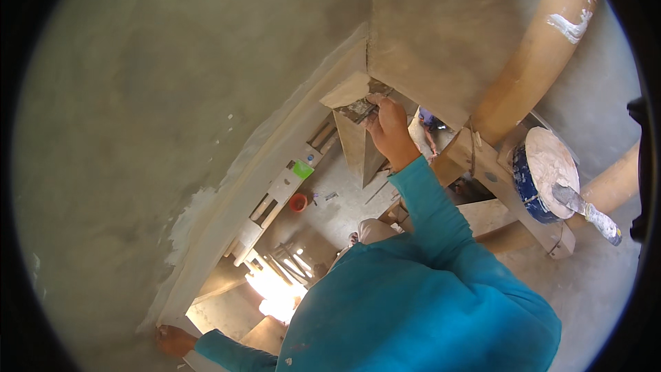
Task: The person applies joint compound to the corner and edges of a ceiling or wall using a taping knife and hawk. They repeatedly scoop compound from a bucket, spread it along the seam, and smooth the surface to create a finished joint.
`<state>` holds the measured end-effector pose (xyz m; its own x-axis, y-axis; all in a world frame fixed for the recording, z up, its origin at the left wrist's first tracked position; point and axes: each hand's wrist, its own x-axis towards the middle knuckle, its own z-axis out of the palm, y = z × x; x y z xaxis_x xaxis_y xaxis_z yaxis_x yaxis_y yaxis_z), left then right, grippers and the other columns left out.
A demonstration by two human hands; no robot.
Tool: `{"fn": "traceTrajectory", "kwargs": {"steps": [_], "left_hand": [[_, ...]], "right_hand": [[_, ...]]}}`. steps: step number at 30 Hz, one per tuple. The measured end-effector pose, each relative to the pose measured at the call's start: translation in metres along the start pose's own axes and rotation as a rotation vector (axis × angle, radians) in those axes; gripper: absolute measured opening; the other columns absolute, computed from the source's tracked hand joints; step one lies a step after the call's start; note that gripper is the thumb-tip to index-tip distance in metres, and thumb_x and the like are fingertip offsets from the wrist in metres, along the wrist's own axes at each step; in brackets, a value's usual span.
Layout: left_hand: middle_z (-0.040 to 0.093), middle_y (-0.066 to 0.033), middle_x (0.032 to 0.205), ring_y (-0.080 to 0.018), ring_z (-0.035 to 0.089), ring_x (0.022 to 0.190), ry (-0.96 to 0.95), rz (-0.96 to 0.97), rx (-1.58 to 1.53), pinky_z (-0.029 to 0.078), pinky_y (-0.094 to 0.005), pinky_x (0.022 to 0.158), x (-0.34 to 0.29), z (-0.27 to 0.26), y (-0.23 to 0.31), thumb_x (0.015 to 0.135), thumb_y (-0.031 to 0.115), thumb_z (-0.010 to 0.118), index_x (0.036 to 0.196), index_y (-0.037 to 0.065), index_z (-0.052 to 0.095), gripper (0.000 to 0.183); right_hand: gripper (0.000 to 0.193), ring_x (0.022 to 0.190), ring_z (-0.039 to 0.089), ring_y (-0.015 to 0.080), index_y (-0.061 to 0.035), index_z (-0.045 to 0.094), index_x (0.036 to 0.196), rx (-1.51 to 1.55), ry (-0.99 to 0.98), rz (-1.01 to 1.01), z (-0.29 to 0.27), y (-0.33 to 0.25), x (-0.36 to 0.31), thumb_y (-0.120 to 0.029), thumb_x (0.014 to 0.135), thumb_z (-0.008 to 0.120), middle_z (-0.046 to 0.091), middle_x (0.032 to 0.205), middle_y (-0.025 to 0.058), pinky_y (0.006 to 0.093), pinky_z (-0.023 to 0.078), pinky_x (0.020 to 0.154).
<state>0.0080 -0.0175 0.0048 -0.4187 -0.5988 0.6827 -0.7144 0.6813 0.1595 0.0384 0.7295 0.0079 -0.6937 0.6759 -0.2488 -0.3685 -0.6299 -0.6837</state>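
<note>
My right hand (390, 129) grips a wide-bladed putty knife (357, 109) streaked with dried filler. Its pale blade lies close to the upper corner, where the plaster band (275, 114) meets the adjoining wall face. At lower left, my left hand (175, 341) is against the lower end of that band. Its fingers look curled, and whatever is inside them is hidden. Whitish wet filler (189, 220) lies along the band's left edge on the grey-green wall (151, 117).
Bamboo poles (527, 62) and a timber beam (513, 189) form scaffolding on the right. On it sits a dark blue tub (530, 179) of pale filler with another putty knife (589, 213) across it. Far below are an orange bucket (298, 202), a green item (302, 169) and another person (428, 124).
</note>
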Motion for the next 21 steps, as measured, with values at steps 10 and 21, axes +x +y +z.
{"fn": "traceTrajectory", "kwargs": {"steps": [10, 21], "left_hand": [[0.069, -0.0057, 0.108, -0.0278, 0.069, 0.092, -0.038, -0.056, 0.078, 0.057, -0.0435, 0.074, -0.009, -0.021, 0.019, 0.09, 0.038, 0.059, 0.112, 0.017, 0.074, 0.034], [0.069, -0.0048, 0.112, -0.027, 0.069, 0.094, 0.045, -0.071, 0.1, 0.057, -0.0437, 0.074, -0.008, -0.006, 0.013, 0.089, 0.04, 0.057, 0.112, 0.018, 0.074, 0.036]], "right_hand": [[0.01, 0.053, 0.053, 0.0123, -0.0005, 0.056, 0.09, 0.066, -0.102, 0.438, -0.004, 0.01, 0.044, -0.01, 0.09, 0.053, 0.057, 0.072, 0.0057, 0.0206, 0.045, 0.041], [0.021, 0.062, 0.061, 0.0168, 0.0044, 0.054, 0.09, 0.238, -0.117, 0.524, 0.004, 0.025, 0.107, -0.014, 0.097, 0.047, 0.059, 0.075, 0.01, 0.0235, 0.06, 0.055]]}}
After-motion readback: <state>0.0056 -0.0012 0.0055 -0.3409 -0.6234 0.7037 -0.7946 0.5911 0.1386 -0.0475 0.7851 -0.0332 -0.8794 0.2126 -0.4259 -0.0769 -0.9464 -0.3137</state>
